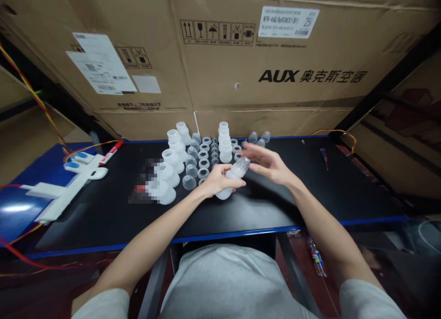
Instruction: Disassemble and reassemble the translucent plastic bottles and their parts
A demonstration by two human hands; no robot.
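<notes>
My left hand (217,180) is wrapped round a frosted white baby bottle (224,193), which tilts up to the right above the table. A clear domed cap (240,166) sits at the bottle's top. Just right of that cap is my right hand (270,166), its fingers apart and nothing in them. Beyond my hands stand a row of open white bottles (172,160), a column of clear domed caps (191,170), collar rings (204,163) and small clear teats (214,150). More bottles (225,152) stand behind the held one, with other clear caps (253,137) to their right.
A large cardboard box (213,89) walls off the back of the black table (275,213). On the left lie a white power strip (65,195) with cables and a red marker (112,152). A small screwdriver (324,157) lies at right. One blurred patch hides part of the left bottles.
</notes>
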